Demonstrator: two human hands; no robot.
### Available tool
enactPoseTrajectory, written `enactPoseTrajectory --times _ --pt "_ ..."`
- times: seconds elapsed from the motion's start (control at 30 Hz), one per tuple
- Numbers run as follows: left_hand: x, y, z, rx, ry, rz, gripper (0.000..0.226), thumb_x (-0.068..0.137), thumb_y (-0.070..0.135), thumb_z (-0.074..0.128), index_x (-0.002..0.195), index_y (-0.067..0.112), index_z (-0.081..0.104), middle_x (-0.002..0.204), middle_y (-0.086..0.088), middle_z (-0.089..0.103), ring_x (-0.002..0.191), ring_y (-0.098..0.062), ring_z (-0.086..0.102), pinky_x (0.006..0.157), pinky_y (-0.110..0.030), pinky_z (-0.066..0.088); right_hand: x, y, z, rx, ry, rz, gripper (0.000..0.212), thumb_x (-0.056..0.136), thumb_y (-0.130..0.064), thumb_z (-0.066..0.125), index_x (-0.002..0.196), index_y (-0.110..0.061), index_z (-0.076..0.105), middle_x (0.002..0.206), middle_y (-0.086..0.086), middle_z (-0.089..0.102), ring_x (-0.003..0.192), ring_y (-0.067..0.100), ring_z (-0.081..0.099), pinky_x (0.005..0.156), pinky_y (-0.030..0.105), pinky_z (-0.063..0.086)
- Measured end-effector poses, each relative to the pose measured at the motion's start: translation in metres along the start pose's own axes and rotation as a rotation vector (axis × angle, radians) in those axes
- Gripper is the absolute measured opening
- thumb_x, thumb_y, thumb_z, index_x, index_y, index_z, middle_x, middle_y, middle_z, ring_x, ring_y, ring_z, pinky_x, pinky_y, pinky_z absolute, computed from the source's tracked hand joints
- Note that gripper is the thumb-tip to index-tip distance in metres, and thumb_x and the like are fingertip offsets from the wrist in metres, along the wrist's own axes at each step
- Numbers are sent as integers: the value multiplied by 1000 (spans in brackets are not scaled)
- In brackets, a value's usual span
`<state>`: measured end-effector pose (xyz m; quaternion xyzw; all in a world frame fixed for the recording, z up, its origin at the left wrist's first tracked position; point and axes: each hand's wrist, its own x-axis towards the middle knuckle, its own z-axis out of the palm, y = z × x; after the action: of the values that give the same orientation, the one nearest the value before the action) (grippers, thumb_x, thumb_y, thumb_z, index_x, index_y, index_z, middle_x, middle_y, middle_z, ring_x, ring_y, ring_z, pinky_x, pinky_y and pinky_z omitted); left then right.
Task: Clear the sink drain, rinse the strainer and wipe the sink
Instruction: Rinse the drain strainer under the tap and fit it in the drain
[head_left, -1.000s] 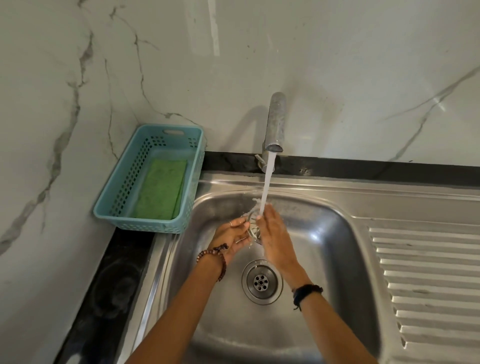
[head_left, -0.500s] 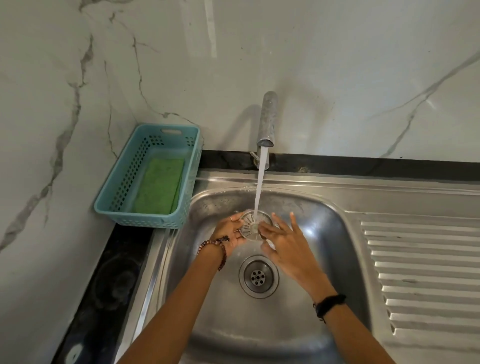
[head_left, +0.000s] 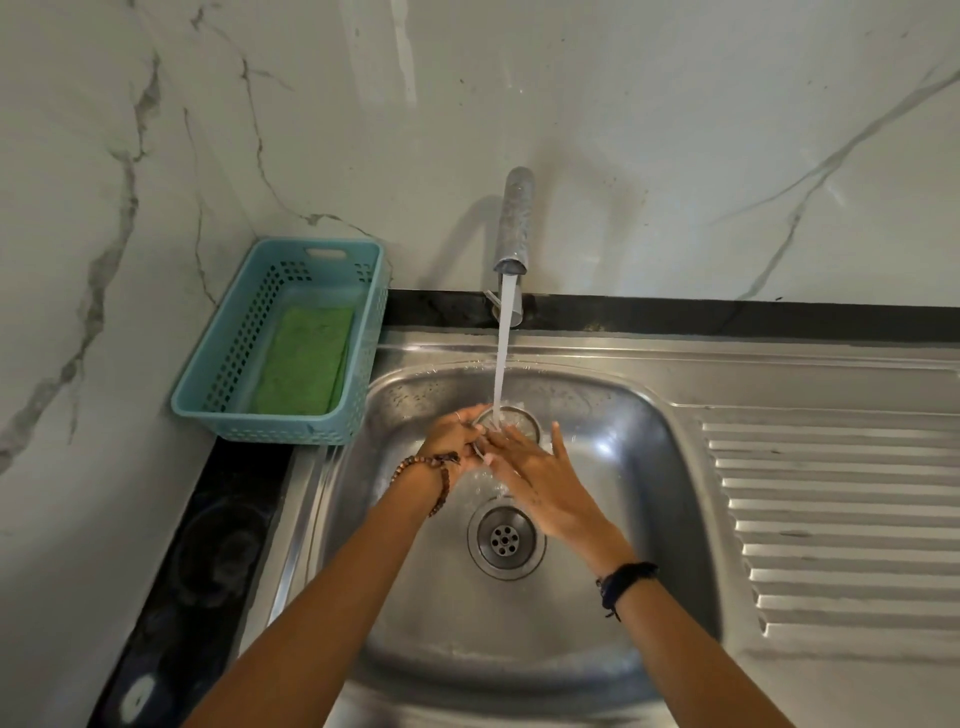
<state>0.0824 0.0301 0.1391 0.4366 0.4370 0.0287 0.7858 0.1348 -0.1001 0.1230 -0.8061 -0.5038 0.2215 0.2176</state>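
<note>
The strainer (head_left: 511, 420) sits in the air under the tap (head_left: 514, 223), well above the open drain (head_left: 505, 536), with the stream of water (head_left: 503, 358) landing on its left part. The left hand (head_left: 451, 436) holds it by the left rim, fingers closed on the edge, while the right hand (head_left: 530, 470) lies across the near side with its fingers spread flat, seemingly rubbing the metal rather than gripping it. So the hold rests on the left hand alone, as far as I can judge.

The step in hand looks like the rinse — the drain below is bare, and the wipe is not yet begun. The green scrub pad (head_left: 306, 358) lies in the blue basket (head_left: 280, 343) on the bench at the left of the sink (head_left: 675, 467), untouched.

What could go wrong: the strainer is wet and thin, and a one-sided pinch on a slick rim may let it tip or slip when the right hand pushes across it; it would then drop into the basin. Any loosened scraps could wash straight down the unguarded drain — I cannot tell whether any remain on the mesh. Water striking the flat metal may also splash over the rim onto the bench.
</note>
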Motion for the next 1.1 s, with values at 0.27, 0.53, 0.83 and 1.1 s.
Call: enactPoseTrajectory --times 0.27,0.53,0.83,1.1 --pt "1 -6 -3 119 -3 -74 40 92 -12 34 129 -2 44 133 -23 47 124 -36 47 97 -44 43 14 16 -6 905 212 659 7 89 -5 57 95 -4 55 104 18 62 71 15 60 50 13 49" --pt "15 -16 -17 114 158 18 9 83 -11 56 87 -3 58 85 -13 62 76 -17 67 69 -24 55 33 13 0 636 425 418 7 86 -8 64 81 -13 66 73 -7 63 69 7 59 65 20 50" --pt "23 -12 -36 402 287 145 23 77 -4 67 67 12 55 67 -6 68 57 -14 65 59 -22 56 41 5 7 605 462 392 9 85 -11 65 88 -5 71 83 6 69 73 12 60 66 18 45" --pt "17 -10 -34 -307 32 -146 35 90 -11 38 124 -15 44 117 -25 57 116 -34 53 101 -36 42 29 7 8 418 553 113 7 89 -8 59 92 -11 65 96 -1 63 86 3 61 75 12 51"
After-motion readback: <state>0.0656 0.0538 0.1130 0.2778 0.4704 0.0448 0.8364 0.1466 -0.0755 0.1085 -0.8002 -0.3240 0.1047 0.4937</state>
